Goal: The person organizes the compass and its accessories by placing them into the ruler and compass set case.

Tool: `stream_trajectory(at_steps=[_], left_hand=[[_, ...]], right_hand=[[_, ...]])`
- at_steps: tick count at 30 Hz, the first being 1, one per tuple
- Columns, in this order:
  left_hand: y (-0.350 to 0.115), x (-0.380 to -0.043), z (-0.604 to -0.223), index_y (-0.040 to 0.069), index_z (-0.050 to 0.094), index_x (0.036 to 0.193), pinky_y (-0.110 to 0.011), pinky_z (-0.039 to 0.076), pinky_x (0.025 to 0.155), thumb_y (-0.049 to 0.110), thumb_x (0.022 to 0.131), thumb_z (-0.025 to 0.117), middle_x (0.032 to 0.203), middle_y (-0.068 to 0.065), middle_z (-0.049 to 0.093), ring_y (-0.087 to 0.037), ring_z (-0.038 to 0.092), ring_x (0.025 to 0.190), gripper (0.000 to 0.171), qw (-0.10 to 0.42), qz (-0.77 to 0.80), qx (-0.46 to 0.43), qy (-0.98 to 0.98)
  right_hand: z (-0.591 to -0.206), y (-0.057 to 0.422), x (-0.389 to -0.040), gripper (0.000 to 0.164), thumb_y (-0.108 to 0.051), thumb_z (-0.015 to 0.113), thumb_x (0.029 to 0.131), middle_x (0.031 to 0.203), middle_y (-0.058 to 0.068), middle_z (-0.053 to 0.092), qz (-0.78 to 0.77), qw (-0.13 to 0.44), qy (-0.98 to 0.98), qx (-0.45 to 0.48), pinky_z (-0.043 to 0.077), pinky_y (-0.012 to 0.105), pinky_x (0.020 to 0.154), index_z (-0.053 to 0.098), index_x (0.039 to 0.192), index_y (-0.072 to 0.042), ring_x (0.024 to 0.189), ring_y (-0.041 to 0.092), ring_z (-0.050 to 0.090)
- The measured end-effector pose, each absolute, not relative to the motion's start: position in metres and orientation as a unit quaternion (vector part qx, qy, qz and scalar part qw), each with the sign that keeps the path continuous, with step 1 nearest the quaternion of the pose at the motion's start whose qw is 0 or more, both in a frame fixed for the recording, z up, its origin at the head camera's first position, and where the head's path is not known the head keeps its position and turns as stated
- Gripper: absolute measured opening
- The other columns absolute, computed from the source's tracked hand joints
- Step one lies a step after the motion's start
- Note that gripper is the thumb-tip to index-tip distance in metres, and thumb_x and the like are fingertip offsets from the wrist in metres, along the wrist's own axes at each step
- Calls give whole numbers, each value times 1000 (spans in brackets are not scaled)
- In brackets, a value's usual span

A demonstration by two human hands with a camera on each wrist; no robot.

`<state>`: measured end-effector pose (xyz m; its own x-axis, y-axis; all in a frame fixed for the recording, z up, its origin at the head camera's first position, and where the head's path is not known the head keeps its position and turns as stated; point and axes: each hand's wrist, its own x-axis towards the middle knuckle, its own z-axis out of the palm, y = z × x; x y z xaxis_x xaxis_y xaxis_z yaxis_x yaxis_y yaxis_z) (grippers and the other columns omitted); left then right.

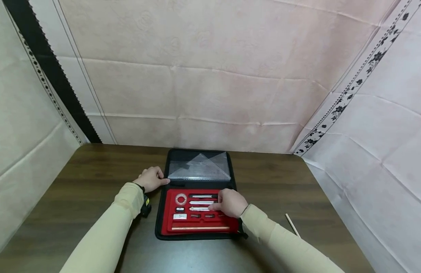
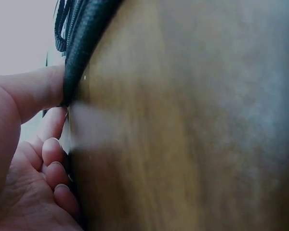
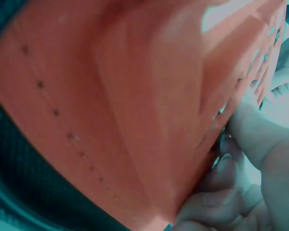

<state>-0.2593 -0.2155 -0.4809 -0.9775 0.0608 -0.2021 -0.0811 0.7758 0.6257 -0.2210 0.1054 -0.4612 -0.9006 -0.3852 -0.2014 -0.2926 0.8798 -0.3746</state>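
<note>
A black zip case [image 1: 159, 223] lies spread out on the table with its lid at the far side. Its base has a red tray [image 1: 176, 223] holding silver compass parts [image 1: 201, 202], a round tape-like ring [image 1: 181, 199], an eraser-like white block [image 1: 180, 216] and a pencil [image 1: 200, 228]. With thumb and finger, the left hand [image 1: 151, 179] pinches the case's left edge near the hinge. Over the tray's right part, the right hand [image 1: 232, 203] reaches down with its fingers bent, thumb beside the silver parts. What lies between its fingertips is hidden.
Clear plastic set squares [image 1: 200, 170] sit in the lid's pocket. To the right, a thin pale stick [image 1: 292, 224] lies on the wooden table [image 1: 275, 182], partly behind the right sleeve. Pale cloth [image 1: 196, 94] hangs behind the table and along both sides.
</note>
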Motion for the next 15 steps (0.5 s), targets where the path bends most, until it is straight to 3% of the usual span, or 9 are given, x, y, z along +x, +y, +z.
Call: stream_trajectory(at_steps=[9,15], left_hand=[[-217,-265,-478,7,56,95,-44,39,76,36,89,71,94,-10,54,-31,45,94,33,124,313,-19,941],[-214,-263,-479,7,57,96,-45,39,77,37,88,71,95,-9,55,-31,45,95,34,131,312,-21,941]], right_hand=[[-455,115,-224,34,-41,75,83,61,1,54,-191,169,954,-157,38,29,55,56,72,-15,61,15,50],[-459,144,-227,22,-33,71,88,69,-1,56,-246,208,924,-208,41,30,57,58,80,-18,65,15,52]])
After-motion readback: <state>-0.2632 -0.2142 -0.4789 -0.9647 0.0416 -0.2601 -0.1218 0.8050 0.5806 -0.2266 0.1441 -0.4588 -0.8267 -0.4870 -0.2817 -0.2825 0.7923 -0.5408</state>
